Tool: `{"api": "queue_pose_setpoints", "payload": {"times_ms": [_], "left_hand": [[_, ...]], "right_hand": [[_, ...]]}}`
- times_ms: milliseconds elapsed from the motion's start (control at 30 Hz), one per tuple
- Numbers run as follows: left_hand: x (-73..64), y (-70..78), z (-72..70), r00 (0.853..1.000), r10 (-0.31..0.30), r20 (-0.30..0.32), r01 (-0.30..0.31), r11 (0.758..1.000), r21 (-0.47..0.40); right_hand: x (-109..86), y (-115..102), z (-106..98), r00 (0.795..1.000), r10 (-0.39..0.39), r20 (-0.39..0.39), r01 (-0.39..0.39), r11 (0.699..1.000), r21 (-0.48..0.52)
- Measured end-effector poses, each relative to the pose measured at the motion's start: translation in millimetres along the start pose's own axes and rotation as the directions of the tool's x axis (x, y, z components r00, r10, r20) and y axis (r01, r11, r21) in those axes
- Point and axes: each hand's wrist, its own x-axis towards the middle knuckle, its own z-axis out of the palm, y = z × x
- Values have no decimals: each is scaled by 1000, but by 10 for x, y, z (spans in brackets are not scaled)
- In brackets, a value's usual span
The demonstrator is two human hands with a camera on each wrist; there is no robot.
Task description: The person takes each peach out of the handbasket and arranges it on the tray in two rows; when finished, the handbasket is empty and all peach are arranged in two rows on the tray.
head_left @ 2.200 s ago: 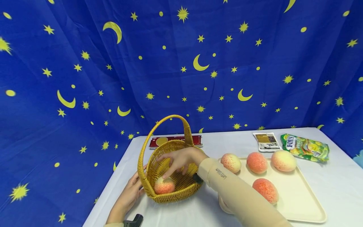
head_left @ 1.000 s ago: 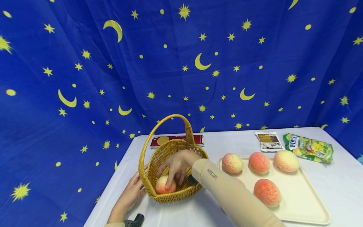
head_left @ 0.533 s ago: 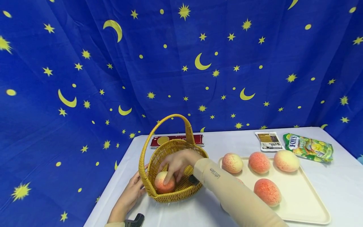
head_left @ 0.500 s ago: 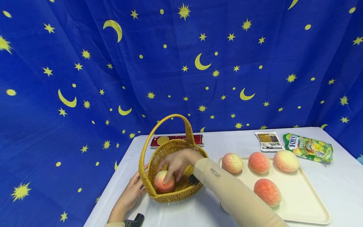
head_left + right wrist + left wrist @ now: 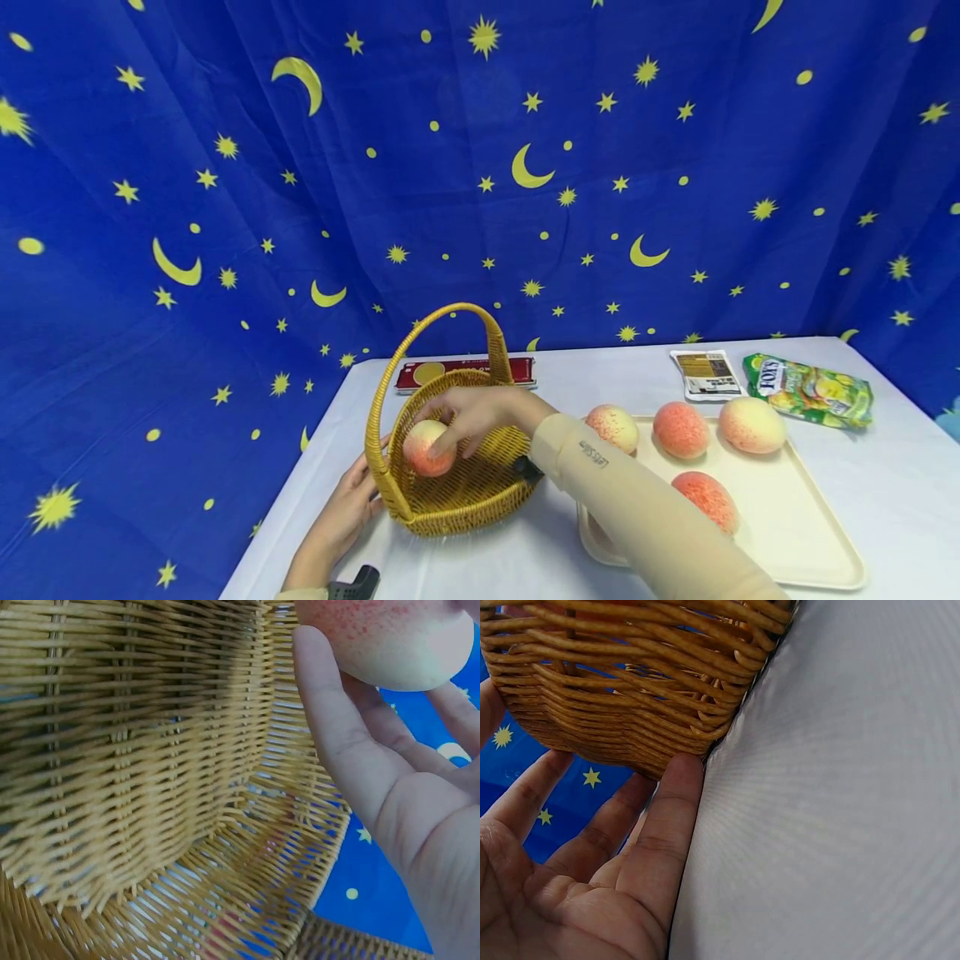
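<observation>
A peach (image 5: 422,443), cream above and pink below, is held in the fingers of my right hand (image 5: 483,414) inside the yellow wicker basket (image 5: 472,518). In the right wrist view, the fingers sit round the peach (image 5: 401,649), clear of the woven wall, with the basket's floor bare below. My left hand (image 5: 345,512) is at the basket's left outer side, part of its fingers hidden behind the handle. The left wrist view has its nearly straight fingertips touching the wicker (image 5: 622,712) from outside, close to the white tablecloth.
Several more peaches, including a pink one (image 5: 681,430), lie on a cream tray (image 5: 810,542) at the right, partly covered by my right forearm. A red packet (image 5: 521,371) lies behind the basket. A brown-and-white sachet (image 5: 707,375) and a green FOX'S bag (image 5: 810,390) lie behind the tray.
My right hand has taken hold of the peach and raised it from the basket's near left floor, up and slightly away. The left hand stays at the basket's side.
</observation>
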Motion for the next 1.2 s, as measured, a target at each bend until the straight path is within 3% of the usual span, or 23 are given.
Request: {"api": "queue_pose_setpoints", "payload": {"times_ms": [267, 567, 900, 1200], "left_hand": [[3, 1, -3, 1000, -18, 5, 18, 1000, 10], [25, -12, -3, 1000, -23, 18, 22, 1000, 9], [27, -24, -8, 1000, -21, 7, 21, 1000, 17], [22, -18, -1, 1000, -20, 11, 19, 1000, 7]], "right_hand": [[-207, -51, -163, 998, -48, -31, 49, 999, 14], [-548, -13, -442, 990, -119, -72, 115, 992, -52], [-1059, 88, -708, 971, -197, -133, 183, 977, -110], [-1566, 232, -831, 957, -210, -199, 183, 972, -148]]}}
